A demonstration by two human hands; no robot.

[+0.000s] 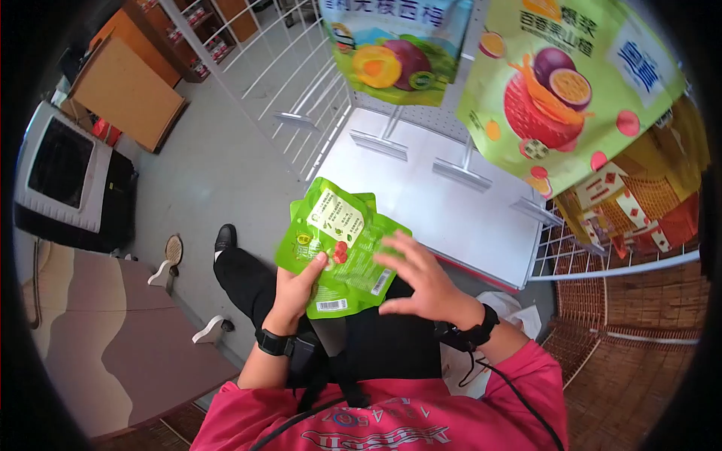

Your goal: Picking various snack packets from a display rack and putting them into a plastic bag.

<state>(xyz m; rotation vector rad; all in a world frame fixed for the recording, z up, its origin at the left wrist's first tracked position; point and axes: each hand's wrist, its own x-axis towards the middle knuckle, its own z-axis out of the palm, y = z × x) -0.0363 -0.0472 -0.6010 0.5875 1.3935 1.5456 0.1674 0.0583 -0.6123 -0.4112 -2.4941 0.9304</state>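
Note:
Several green snack pouches point(341, 276), fanned over one another above my lap, show their printed backs with red fruit pictures. My left hand point(296, 282) grips them at their left lower side, thumb on top. My right hand point(420, 279) is at their right side with its fingers spread, slightly blurred, and holds nothing. In front of me, a plum-printed pouch point(395, 56) and a large light-green pouch point(555, 96) with passion fruit and hawthorn pictures hang over a white display shelf point(378, 186).
Metal hooks with price-tag holders point(378, 145) stick out over the shelf. A white wire grid point(282, 73) borders it on the left. Yellow and red packages point(632, 197) hang at the right. A white bag point(502, 315) lies beside my right leg. An air cooler point(67, 180) stands at left.

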